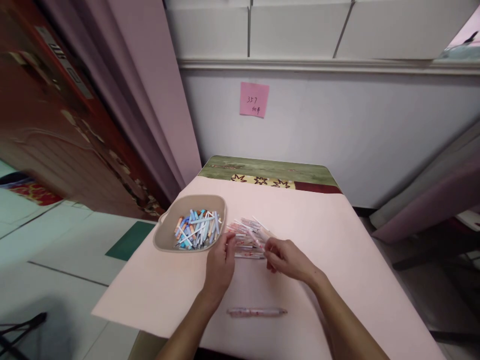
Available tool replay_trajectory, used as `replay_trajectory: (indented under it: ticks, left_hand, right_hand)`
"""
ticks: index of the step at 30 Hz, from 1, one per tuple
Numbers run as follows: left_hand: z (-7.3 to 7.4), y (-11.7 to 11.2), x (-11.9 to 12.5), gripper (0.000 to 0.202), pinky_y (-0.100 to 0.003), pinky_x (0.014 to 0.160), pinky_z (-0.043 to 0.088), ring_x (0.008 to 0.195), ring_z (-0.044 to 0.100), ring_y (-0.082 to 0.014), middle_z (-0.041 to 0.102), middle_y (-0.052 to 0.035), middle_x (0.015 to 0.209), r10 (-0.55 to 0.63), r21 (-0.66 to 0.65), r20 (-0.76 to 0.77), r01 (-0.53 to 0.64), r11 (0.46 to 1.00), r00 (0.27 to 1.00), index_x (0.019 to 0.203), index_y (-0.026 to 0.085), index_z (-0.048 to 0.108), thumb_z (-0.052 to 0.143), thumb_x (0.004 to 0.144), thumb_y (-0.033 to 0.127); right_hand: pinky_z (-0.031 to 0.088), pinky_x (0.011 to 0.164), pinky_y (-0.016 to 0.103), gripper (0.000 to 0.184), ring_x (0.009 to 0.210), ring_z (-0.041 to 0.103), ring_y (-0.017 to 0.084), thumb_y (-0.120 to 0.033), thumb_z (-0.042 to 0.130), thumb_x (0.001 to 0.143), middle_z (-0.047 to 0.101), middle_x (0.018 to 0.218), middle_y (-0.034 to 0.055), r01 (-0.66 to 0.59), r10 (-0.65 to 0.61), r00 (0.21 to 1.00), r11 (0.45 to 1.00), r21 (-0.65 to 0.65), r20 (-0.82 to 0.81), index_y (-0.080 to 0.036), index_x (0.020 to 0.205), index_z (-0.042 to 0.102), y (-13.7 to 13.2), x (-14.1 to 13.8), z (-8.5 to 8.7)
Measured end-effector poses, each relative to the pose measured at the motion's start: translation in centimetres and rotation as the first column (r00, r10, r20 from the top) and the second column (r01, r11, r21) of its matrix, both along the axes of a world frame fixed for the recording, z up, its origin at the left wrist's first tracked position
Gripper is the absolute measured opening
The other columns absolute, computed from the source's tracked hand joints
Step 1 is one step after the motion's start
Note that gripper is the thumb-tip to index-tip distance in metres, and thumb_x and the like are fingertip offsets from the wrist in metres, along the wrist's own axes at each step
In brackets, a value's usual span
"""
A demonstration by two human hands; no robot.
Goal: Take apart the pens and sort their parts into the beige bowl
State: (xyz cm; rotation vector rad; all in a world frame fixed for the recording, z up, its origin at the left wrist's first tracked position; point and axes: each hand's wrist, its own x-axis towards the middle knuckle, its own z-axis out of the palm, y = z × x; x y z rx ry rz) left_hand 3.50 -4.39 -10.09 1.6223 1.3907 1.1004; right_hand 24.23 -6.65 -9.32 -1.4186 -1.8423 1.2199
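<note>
A heap of clear pens with pink print (pixel 248 234) lies in the middle of the pale pink table (pixel 337 260). My left hand (pixel 221 262) rests at the heap's left end, fingers curled onto the pens. My right hand (pixel 287 259) is at the heap's right end, its fingers pinched on one of the pens. A single clear pen (pixel 257 312) lies apart near the front edge, between my forearms. A beige tray (pixel 165 239) to the left of the heap holds several blue, white and orange pen parts (pixel 197 229).
The table stands against a white wall bearing a pink sticky note (pixel 254 99). A green patterned cloth (pixel 268 172) shows at the far edge. A dark red wooden door (pixel 56 135) and mauve curtain (pixel 150 100) are at left; tiled floor lies below.
</note>
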Motion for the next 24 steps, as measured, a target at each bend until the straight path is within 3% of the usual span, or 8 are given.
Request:
replay_trajectory:
  ticks: [2,4,7,12,15,17,22,24]
  left_hand:
    - [0.0,-0.1,1.0,0.034,-0.027,0.063,0.047,0.081,0.064,-0.0192,0.070,-0.0086,0.098,0.004,-0.168,0.272,0.043,0.985,0.962,0.108,0.018,0.062,0.061,0.082,0.040]
    - [0.0,-0.2,2.0,0.040,-0.022,0.052,0.041,0.067,0.061,-0.0137,0.070,-0.0091,0.094,-0.006,-0.316,0.510,0.193,0.929,0.860,0.109,0.016,0.062,0.067,0.077,0.040]
    - [0.1,-0.1,2.7,0.035,-0.017,0.045,0.032,0.054,0.051,-0.0066,0.070,-0.0085,0.086,0.067,-0.392,0.692,0.297,0.871,0.719,0.099,0.012,0.066,0.073,0.073,0.035]
    - [0.4,-0.2,2.7,0.024,-0.017,0.043,0.029,0.047,0.047,-0.0049,0.065,-0.0013,0.064,0.147,-0.404,0.729,0.246,0.881,0.668,0.080,0.013,0.067,0.077,0.069,0.032]
    - [0.5,-0.3,2.9,0.022,-0.016,0.042,0.027,0.046,0.044,-0.0042,0.059,0.0018,0.056,0.181,-0.398,0.706,0.172,0.901,0.685,0.072,0.012,0.067,0.078,0.068,0.032]
    - [0.6,-0.3,3.0,0.022,-0.016,0.043,0.029,0.046,0.044,-0.0040,0.061,0.0012,0.058,0.189,-0.385,0.700,0.140,0.912,0.689,0.072,0.012,0.068,0.078,0.068,0.032]
    - [1.0,0.0,3.2,0.024,-0.017,0.044,0.032,0.048,0.045,-0.0040,0.069,-0.0028,0.071,0.196,-0.364,0.703,0.109,0.925,0.684,0.079,0.013,0.069,0.079,0.066,0.031]
    - [1.1,0.0,3.2,0.025,-0.017,0.043,0.032,0.048,0.046,-0.0041,0.069,-0.0030,0.071,0.202,-0.367,0.707,0.108,0.924,0.678,0.080,0.013,0.070,0.079,0.066,0.031]
  right_hand:
    - [0.043,0.053,0.023,0.020,0.054,0.057,0.012,-0.038,0.045,0.092,0.065,0.066,0.0000,0.018,-0.044,0.970,0.994,-0.109,-0.241,-0.020,0.086,0.052,0.2,-0.3,-0.3]
    - [0.044,0.053,0.023,0.028,0.054,0.056,0.011,-0.047,0.048,0.091,0.062,0.067,-0.0005,-0.050,-0.033,0.908,0.981,-0.185,-0.418,-0.020,0.089,0.052,0.2,-1.0,-0.6]
    - [0.041,0.049,0.021,0.037,0.050,0.052,0.009,-0.055,0.051,0.089,0.057,0.065,-0.0024,-0.123,-0.047,0.843,0.953,-0.278,-0.536,-0.019,0.094,0.057,0.2,-1.9,-1.1]
    - [0.036,0.045,0.021,0.045,0.045,0.048,0.008,-0.059,0.056,0.084,0.052,0.056,-0.0033,-0.138,-0.095,0.826,0.921,-0.364,-0.556,-0.015,0.084,0.063,0.3,-2.1,-1.9]
    - [0.037,0.048,0.021,0.042,0.050,0.050,0.008,-0.049,0.081,0.063,0.054,0.057,-0.0047,0.030,-0.177,0.821,0.963,-0.269,-0.542,-0.017,0.071,0.055,0.5,-2.1,-2.1]
    - [0.035,0.045,0.020,0.046,0.049,0.050,0.008,-0.045,0.086,0.055,0.055,0.058,-0.0058,0.112,-0.228,0.830,0.962,-0.247,-0.510,-0.019,0.072,0.053,0.4,-2.2,-2.0]
    - [0.029,0.036,0.019,0.056,0.036,0.044,0.007,-0.068,0.044,0.085,0.053,0.048,-0.0029,0.026,-0.208,0.865,0.927,-0.374,-0.456,-0.015,0.079,0.061,0.2,-2.2,-1.5]
    - [0.031,0.038,0.018,0.050,0.038,0.046,0.007,-0.065,0.058,0.079,0.052,0.048,-0.0040,0.047,-0.220,0.847,0.938,-0.344,-0.484,-0.015,0.073,0.057,0.2,-2.1,-1.3]
